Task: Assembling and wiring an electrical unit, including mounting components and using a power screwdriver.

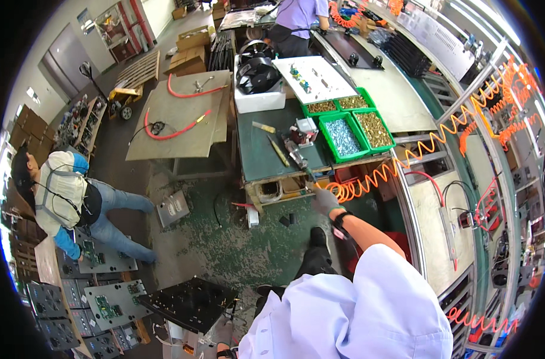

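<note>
My right hand (pixel 324 202), in a grey glove, reaches out at the front edge of the green-topped workbench (pixel 257 164). Just beyond it are an orange coiled air hose (pixel 350 190) and a pneumatic screwdriver (pixel 296 157) lying on the bench. Its fingers are too small and blurred to show a grip. Low in the head view, my gloved left hand (pixel 224 332) is closed at the near edge of a black flat panel (pixel 192 304), which is tilted. Pale metal and wires show under the panel; the left fingers are partly hidden.
Green bins (pixel 343 136) of small metal parts stand on the bench beside a white board (pixel 314 81). A side table (pixel 186 110) bears red hoses. One person (pixel 63 185) bends over panels at left; another (pixel 296 24) stands beyond. A metal box (pixel 172 208) sits on the floor.
</note>
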{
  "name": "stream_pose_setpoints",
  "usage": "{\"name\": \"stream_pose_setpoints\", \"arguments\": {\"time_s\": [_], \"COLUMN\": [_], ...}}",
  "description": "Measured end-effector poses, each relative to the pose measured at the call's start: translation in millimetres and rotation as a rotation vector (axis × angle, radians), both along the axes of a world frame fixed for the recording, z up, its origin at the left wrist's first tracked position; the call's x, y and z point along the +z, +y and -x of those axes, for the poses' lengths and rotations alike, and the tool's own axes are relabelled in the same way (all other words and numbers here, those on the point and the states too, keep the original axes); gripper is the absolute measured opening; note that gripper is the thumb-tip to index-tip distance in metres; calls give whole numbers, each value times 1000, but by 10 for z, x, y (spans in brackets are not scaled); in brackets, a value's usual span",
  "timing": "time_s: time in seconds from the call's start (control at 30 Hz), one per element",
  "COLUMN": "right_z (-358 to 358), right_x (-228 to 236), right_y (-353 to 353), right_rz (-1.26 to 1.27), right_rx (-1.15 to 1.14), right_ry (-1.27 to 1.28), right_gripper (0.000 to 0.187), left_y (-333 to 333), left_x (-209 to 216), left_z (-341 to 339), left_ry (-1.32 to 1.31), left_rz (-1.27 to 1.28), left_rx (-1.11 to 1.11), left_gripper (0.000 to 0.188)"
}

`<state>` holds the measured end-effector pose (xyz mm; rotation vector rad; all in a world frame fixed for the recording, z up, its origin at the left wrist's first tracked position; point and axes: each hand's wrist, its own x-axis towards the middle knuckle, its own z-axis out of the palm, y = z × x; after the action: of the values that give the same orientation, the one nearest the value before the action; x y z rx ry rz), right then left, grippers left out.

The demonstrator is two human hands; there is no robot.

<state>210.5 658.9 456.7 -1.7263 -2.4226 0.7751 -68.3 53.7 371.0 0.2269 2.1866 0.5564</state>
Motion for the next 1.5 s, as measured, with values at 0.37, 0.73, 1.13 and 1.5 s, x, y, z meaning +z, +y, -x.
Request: {"name": "stream_pose_setpoints", "arguments": {"time_s": [0.37,0.73,1.13,1.5], "right_z": [831,-1274,-3723,-3737], "right_x": [-208,-61,834,724], "right_y": [1927,1850,595,557], "right_rz": [152,974,797,726], "right_rx": [-2,439,-434,-815], "right_ry": [-171,548,370,650], "right_gripper": [42,57,58,42], "left_y": [3888,7748,10111,9998], "left_x": [1588,2359,1095,589], "left_z": [-1290,-2851,-4453,-4495], "left_ry": [236,100,646,777], "left_rz": [-285,-751,-626,-412], "left_rx": [-258,-986,-1298,-1366], "left_gripper": [28,29,50,28]}}
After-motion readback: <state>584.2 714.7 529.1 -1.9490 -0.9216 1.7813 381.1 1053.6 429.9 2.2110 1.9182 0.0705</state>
